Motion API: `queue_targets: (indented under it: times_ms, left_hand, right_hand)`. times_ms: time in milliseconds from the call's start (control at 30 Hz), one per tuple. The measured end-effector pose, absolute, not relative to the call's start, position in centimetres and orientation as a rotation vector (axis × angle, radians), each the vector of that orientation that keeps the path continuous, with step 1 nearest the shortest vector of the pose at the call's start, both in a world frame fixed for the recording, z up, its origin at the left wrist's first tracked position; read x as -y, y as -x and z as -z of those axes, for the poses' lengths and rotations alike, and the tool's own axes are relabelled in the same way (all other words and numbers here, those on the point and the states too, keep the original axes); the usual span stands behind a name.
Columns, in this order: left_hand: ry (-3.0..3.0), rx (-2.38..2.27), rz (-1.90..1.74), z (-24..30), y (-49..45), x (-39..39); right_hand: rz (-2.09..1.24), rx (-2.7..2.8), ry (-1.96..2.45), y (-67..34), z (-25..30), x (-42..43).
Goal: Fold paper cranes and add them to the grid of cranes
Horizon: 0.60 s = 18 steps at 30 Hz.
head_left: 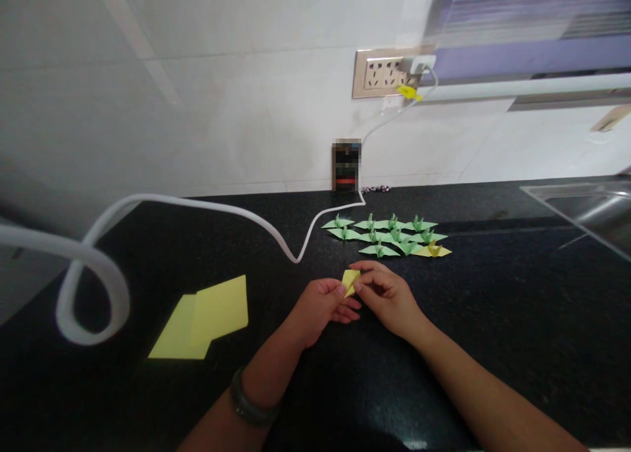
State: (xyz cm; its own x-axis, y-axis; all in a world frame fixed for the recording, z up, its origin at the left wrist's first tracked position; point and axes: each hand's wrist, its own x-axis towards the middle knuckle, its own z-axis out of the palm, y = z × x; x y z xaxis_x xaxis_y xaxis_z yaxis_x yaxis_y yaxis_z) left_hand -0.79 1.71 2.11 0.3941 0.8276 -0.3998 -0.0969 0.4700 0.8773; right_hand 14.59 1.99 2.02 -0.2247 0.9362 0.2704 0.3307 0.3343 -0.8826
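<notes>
1. While both forearms reach in over the black counter (345, 386), a small folded yellow paper (351, 278) sits up between the two hands, just on the near side of the green paper cranes (379, 249).
2. It looks like a compact, flat packet, straight-edged and bright yellow, with a slanting line across its face; fingertips cover part of its outline.
3. Its broader edge faces away from the person, toward the wall (246, 123), and it narrows back toward the body. From where I stand, its long axis runs roughly away from the person, leaning a little; the covered corners leave me unsure of the rest.
4. The left hand (318, 307) clamps it, thumb pressed on its left side, the other fingers stretched out below.
5. The right hand (392, 299) has thumb and fingers drawn together at its right edge.
6. One yellow crane (434, 250) ends the nearest row of cranes.
7. Overlapping yellow sheets (224, 311) lie well apart, off to the left.
</notes>
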Motion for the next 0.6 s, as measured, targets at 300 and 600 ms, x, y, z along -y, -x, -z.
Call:
queue_targets:
  times_ms: [300,600]
  left_hand:
    - [-1.090,-1.141,-0.677,-1.90,0.21,-1.51]
    - [-1.132,-1.189,-0.712,-1.89,-0.04,-1.34]
  right_hand:
    - [-0.830,1.760,1.138,-14.71,-1.87,-2.13]
    - [-0.838,1.698,1.151,-14.42,-1.77,-2.02]
